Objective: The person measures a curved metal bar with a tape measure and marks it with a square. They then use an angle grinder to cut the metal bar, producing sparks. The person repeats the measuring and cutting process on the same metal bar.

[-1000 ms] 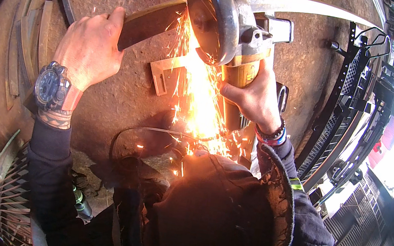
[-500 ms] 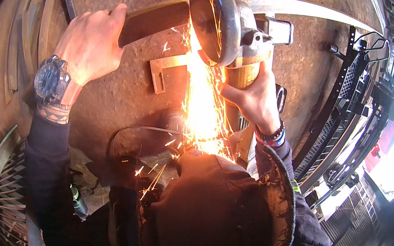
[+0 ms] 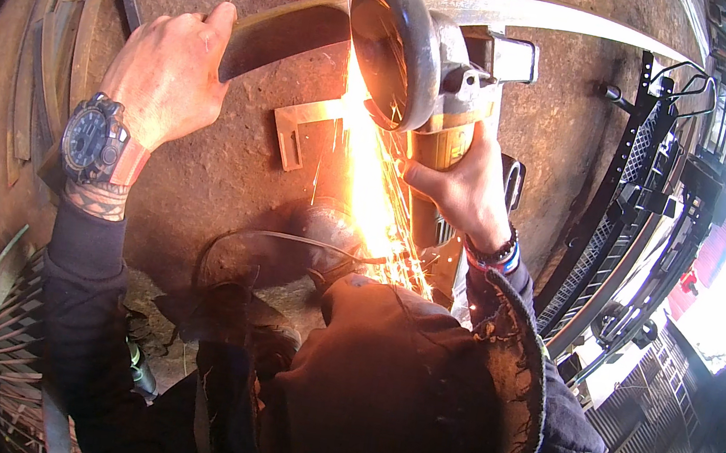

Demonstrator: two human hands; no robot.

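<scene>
The right hand [image 3: 465, 185] was wrapped tight round the yellow grinder [image 3: 439, 99]. Its body ran up & down the picture, w/ the disc end pointing up, away from the person. The disc stood on edge at the metal bar [image 3: 288, 29]. The bar lay across, left to right, on the brown floor [image 3: 205, 169]. The left hand [image 3: 168, 73] was closed on the bar's left end. Sparks [image 3: 368, 190] shot down toward the person.

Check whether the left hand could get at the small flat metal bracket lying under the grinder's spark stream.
Probably not safely: the left hand is gripping the long curved metal bar, and sparks from the yellow angle grinder pour across the flat metal bracket.
</scene>
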